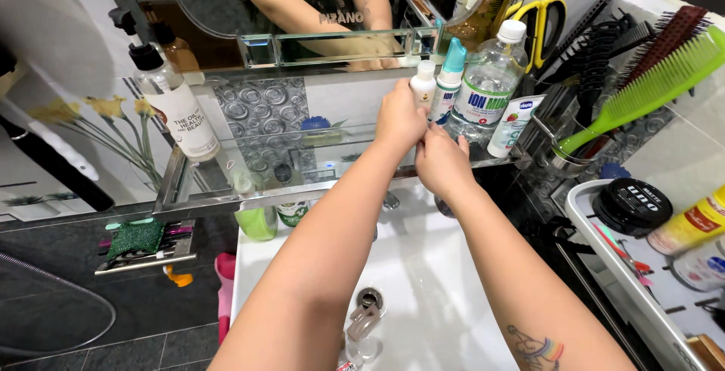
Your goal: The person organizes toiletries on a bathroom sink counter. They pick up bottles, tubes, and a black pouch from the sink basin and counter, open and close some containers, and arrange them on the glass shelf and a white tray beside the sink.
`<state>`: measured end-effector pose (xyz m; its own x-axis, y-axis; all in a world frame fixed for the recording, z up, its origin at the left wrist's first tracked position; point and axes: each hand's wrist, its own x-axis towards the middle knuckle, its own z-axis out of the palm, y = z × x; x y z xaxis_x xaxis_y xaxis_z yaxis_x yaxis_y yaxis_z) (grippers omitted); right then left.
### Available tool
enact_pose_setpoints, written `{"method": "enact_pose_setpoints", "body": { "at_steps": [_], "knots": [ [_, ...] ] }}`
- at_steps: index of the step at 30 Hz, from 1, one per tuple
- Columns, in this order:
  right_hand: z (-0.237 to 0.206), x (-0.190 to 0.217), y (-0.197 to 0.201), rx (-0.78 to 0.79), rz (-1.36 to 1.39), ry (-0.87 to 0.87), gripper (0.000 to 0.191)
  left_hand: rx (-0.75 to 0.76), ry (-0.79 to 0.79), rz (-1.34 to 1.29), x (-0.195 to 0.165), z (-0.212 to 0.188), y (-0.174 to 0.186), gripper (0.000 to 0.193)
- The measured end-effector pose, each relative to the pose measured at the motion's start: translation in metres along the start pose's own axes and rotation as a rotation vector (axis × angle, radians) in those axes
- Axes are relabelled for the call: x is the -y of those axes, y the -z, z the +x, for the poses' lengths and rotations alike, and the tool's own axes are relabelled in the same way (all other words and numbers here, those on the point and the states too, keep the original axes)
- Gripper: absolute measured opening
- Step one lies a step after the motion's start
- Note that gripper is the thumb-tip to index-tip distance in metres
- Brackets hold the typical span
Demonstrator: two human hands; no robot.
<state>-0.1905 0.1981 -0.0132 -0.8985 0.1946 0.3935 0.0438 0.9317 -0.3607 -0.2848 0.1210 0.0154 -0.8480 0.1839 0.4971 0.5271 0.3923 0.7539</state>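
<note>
The left hand [399,120] is closing around the small white bottle [423,84], which is standing on the glass shelf [226,182] just beside the teal-capped bottle [450,76]. The right hand [442,161] is touching the left hand from below, fingers curled; whether it is holding anything cannot be determined. Both arms are extending over the white sink [430,280].
</note>
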Motion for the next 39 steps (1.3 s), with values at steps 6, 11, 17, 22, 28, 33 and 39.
{"method": "enact_pose_setpoints", "body": {
  "at_steps": [6,11,17,22,28,33,39],
  "knots": [
    [0.018,0.004,-0.005,0.067,0.058,-0.058,0.041,0.001,0.028,-0.048,0.0,0.013,-0.002,0.051],
    [0.025,0.007,-0.006,0.046,0.055,-0.03,0.047,-0.001,0.041,-0.077,0.002,0.02,-0.002,0.055],
    [0.023,0.012,-0.002,0.024,0.031,-0.012,0.046,-0.008,0.008,-0.102,0.004,0.02,0.0,0.066],
    [-0.018,0.007,0.019,-0.3,0.098,0.225,0.039,-0.111,-0.24,-0.179,0.002,-0.022,0.029,0.058],
    [-0.153,0.008,-0.02,-0.297,0.412,0.18,0.019,0.051,-0.248,-0.155,0.025,-0.185,0.108,0.027],
    [-0.213,-0.007,-0.115,0.284,0.393,0.048,0.027,0.346,0.167,-0.024,0.097,-0.286,0.121,0.023],
    [-0.239,-0.031,-0.215,0.664,0.044,0.248,0.058,0.382,0.408,0.429,0.232,-0.352,0.106,0.029]
  ]
}}
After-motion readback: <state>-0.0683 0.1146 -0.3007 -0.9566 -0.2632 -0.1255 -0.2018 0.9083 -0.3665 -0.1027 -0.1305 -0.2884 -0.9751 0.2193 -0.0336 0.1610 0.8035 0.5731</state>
